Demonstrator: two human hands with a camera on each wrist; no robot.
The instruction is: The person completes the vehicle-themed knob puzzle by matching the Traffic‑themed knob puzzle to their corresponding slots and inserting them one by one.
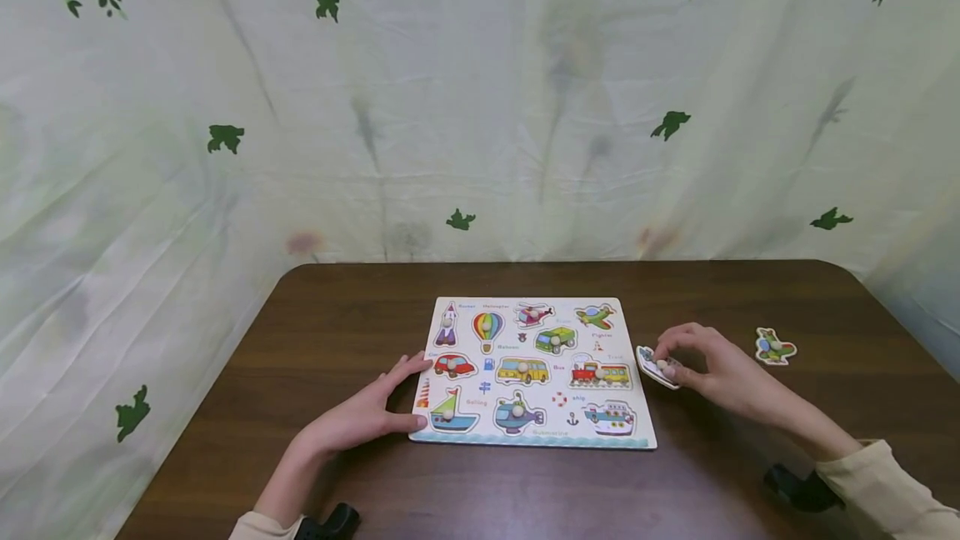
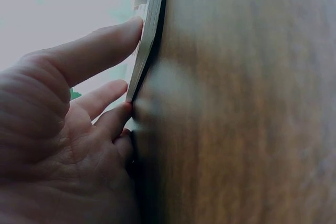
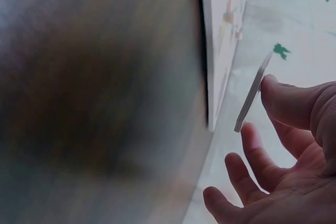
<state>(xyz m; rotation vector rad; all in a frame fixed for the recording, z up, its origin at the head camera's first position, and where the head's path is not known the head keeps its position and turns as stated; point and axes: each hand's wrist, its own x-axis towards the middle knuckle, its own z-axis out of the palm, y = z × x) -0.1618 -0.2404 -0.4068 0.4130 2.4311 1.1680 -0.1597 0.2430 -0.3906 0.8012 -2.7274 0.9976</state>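
Note:
A white wooden peg puzzle board [image 1: 487, 397] with coloured vehicle pictures lies flat on the table. My left hand [image 1: 363, 411] touches its left edge, thumb and fingers spread along the side; in the left wrist view, the thumb [image 2: 107, 48] is against the board's edge. Beside the board's right edge, my right hand [image 1: 712, 367] pinches a puzzle piece [image 1: 649, 367] by its knob. That piece is tilted and held off the table in the right wrist view, edge-on there [image 3: 252, 95], with the other fingers spread. Its picture is mostly hidden.
Another loose puzzle piece [image 1: 776, 347], green and red, lies on the table right of my right hand. The brown wooden table [image 1: 352, 298] reaches back to a pale curtain [image 1: 480, 107] with green leaf prints. A black device [image 1: 802, 490] sits at the right wrist.

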